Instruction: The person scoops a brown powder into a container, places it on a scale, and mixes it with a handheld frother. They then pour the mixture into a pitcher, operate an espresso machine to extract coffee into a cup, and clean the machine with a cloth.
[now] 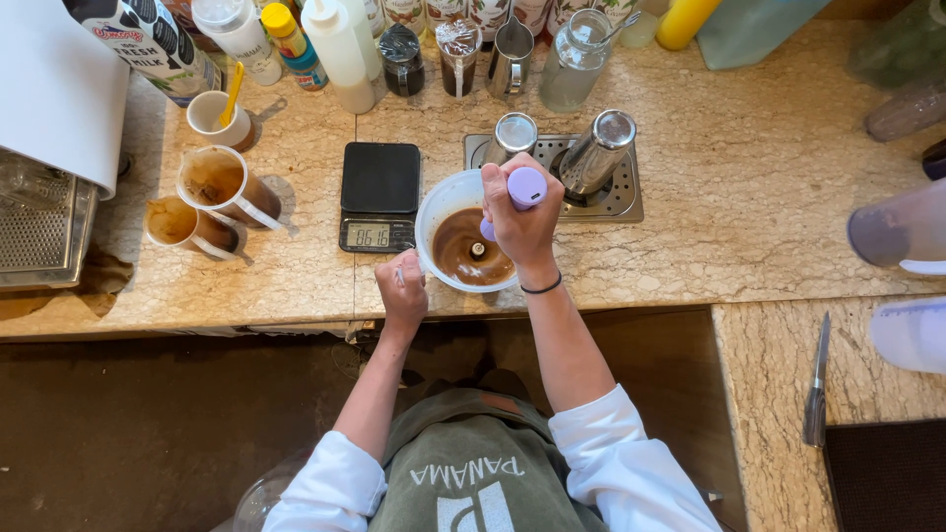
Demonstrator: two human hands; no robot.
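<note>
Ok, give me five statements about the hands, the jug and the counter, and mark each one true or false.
1. The right hand has its grip on a lilac handheld frother standing in the white jug. True.
2. The jug holds clear water. False: it holds brown liquid.
3. The left hand is at the jug's near rim. True.
4. The black scale sits to the right of the jug. False: it sits on the jug's left in the view.
5. A knife lies inside the metal drip tray. False: it lies on the counter far right, apart from the tray.
</note>
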